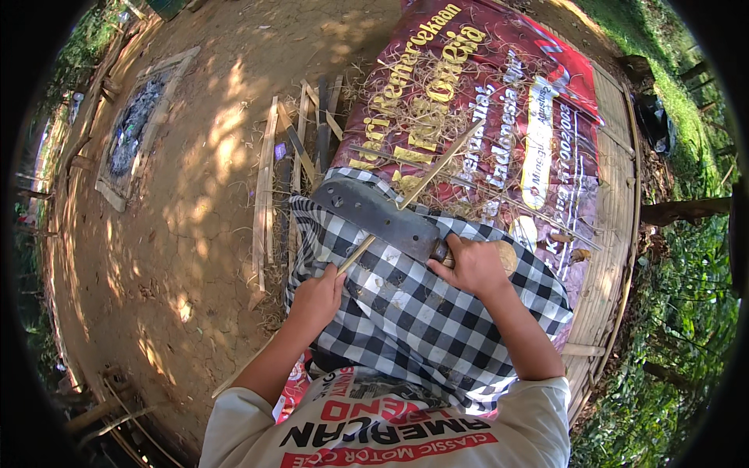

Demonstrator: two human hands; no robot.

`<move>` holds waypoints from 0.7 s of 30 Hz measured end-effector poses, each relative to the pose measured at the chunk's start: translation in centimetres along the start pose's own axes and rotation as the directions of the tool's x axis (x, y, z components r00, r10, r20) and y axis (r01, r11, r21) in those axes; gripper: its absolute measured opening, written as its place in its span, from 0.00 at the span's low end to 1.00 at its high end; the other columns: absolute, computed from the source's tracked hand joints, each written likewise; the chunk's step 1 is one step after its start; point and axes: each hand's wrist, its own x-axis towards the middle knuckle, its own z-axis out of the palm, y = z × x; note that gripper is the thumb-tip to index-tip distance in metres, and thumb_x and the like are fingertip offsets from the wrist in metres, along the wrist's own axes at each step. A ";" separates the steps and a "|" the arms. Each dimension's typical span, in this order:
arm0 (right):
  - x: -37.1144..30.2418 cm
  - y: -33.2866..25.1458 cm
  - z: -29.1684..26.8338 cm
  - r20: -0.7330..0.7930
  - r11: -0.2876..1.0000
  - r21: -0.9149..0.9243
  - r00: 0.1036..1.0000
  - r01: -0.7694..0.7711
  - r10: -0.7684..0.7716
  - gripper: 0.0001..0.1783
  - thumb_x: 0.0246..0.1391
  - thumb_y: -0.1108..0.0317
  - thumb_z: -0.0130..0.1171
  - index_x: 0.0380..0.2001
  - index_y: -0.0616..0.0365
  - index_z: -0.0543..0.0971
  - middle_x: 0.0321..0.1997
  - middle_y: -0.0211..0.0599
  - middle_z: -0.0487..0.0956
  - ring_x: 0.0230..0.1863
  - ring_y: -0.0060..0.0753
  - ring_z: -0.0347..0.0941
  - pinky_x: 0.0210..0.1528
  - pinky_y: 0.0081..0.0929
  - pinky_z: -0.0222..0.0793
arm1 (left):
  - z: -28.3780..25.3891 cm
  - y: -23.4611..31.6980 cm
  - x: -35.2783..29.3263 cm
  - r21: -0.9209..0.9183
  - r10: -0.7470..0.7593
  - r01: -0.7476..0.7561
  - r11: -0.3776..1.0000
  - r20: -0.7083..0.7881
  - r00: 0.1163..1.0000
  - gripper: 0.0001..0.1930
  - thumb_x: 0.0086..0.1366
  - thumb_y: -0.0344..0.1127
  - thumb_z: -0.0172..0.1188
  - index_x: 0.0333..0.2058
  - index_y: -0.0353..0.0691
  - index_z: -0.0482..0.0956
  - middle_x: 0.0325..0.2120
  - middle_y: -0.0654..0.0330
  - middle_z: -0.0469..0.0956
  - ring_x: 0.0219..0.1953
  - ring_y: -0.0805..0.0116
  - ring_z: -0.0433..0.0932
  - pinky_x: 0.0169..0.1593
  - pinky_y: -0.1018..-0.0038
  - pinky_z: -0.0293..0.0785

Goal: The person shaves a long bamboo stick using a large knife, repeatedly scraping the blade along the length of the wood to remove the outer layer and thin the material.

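My right hand (477,269) is closed round the wooden handle of a broad, dark machete (378,217). Its blade, with several small holes in it, reaches leftward across my lap. Between the closed fingers of my left hand (315,298) is the near end of a thin, pale bamboo strip (441,170). The strip slants away to the upper right and passes beneath the blade, which hides a short length of it. A black-and-white checked cloth (413,312) covers my lap under both, with small bits scattered on it.
Ahead, a dark red printed banner (374,109) lies strewn with curly shavings (425,125) on a bamboo platform (612,195). Long bamboo slats (267,195) lie to the left on bare earth. Farther left is a framed ash pit (140,117). Green plants (679,304) grow at the right.
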 end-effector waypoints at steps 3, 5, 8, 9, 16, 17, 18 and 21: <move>0.2 -1.2 0.8 -0.007 1.000 0.031 1.000 0.001 -0.001 0.30 0.53 0.39 0.58 0.28 0.61 0.74 0.15 0.43 0.76 0.17 0.45 0.76 0.21 0.37 0.72 | 0.1 0.5 0.1 0.019 -0.023 0.023 1.000 0.004 1.000 0.13 0.71 0.41 0.47 0.34 0.35 0.69 0.13 0.47 0.74 0.18 0.44 0.76 0.23 0.53 0.71; 0.4 -2.5 1.1 -0.003 0.997 0.065 1.000 0.030 -0.030 0.32 0.54 0.37 0.57 0.28 0.61 0.74 0.16 0.43 0.76 0.17 0.45 0.76 0.21 0.37 0.72 | 0.1 0.3 0.2 0.031 -0.007 0.007 0.999 -0.001 1.000 0.13 0.72 0.41 0.47 0.35 0.35 0.69 0.13 0.47 0.74 0.18 0.44 0.76 0.23 0.53 0.71; 0.5 -3.7 1.9 -0.002 0.995 0.077 0.998 0.061 -0.061 0.33 0.53 0.36 0.57 0.28 0.61 0.73 0.18 0.45 0.76 0.18 0.47 0.76 0.21 0.37 0.71 | 0.6 -0.3 0.1 0.031 0.008 -0.008 0.999 -0.010 1.000 0.14 0.72 0.42 0.47 0.35 0.36 0.69 0.13 0.47 0.74 0.18 0.43 0.76 0.23 0.53 0.72; 0.7 -3.1 1.9 -0.019 0.996 0.053 0.997 0.077 -0.076 0.33 0.52 0.36 0.57 0.28 0.61 0.73 0.18 0.45 0.77 0.18 0.47 0.76 0.21 0.37 0.71 | 0.6 -0.5 0.0 0.028 0.013 -0.012 1.000 -0.012 1.000 0.14 0.72 0.42 0.47 0.35 0.36 0.69 0.13 0.46 0.74 0.18 0.43 0.76 0.23 0.52 0.72; 0.6 1.6 1.3 -0.105 0.999 -0.030 0.994 0.039 -0.042 0.32 0.51 0.37 0.59 0.27 0.61 0.73 0.16 0.42 0.75 0.17 0.43 0.75 0.19 0.35 0.71 | 0.1 0.4 1.0 0.038 0.016 -0.016 0.999 0.010 1.000 0.15 0.71 0.43 0.47 0.32 0.36 0.71 0.14 0.45 0.75 0.19 0.42 0.76 0.24 0.52 0.72; 0.7 0.6 1.1 -0.082 0.999 -0.036 0.996 0.023 -0.026 0.32 0.52 0.37 0.59 0.27 0.62 0.73 0.16 0.42 0.76 0.16 0.43 0.75 0.19 0.34 0.72 | 0.4 0.1 0.8 0.027 0.013 -0.013 1.000 -0.004 1.000 0.15 0.71 0.43 0.47 0.32 0.36 0.71 0.14 0.45 0.75 0.19 0.42 0.76 0.24 0.52 0.72; 0.6 -0.1 1.3 -0.098 1.000 -0.019 0.995 0.011 -0.013 0.32 0.53 0.37 0.58 0.27 0.62 0.73 0.16 0.42 0.76 0.16 0.42 0.75 0.19 0.33 0.72 | 0.6 -0.1 0.7 0.021 0.011 -0.011 1.000 -0.012 1.000 0.16 0.71 0.43 0.47 0.32 0.35 0.71 0.14 0.44 0.75 0.19 0.42 0.76 0.24 0.52 0.72; 1.0 -2.6 1.2 -0.034 1.000 0.025 0.999 0.016 -0.015 0.33 0.53 0.36 0.57 0.27 0.62 0.73 0.16 0.42 0.76 0.17 0.42 0.76 0.19 0.34 0.72 | 0.9 0.1 0.7 0.025 0.017 -0.016 1.000 -0.042 0.999 0.16 0.71 0.43 0.47 0.32 0.35 0.71 0.14 0.44 0.75 0.19 0.42 0.77 0.24 0.52 0.73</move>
